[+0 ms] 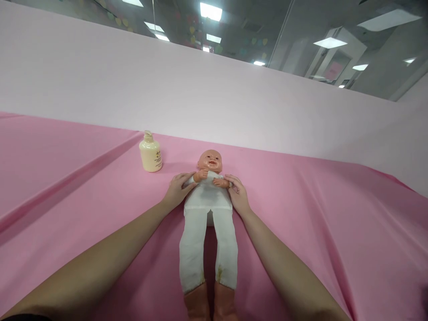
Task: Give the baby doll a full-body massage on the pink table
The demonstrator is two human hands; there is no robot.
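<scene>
A baby doll (208,195) with a bare head and white cloth body lies on its back in the middle, head away from me and feet toward me. Its forearms are bent up over its chest. My left hand (178,191) holds the doll's arm and side at the left, fingers pointing toward its shoulder. On the opposite side, my right hand (238,194) grips the other arm near the wrist. Parts of both hands' fingers are hidden against the doll. Brownish stains show near the ankles of the white legs.
A cream pump bottle (151,156) stands upright to the left of the doll's head. Pink cloth (287,214) with folds covers the surface. Behind it rises a white wall (214,93), with glass (240,26) reflecting ceiling lights above.
</scene>
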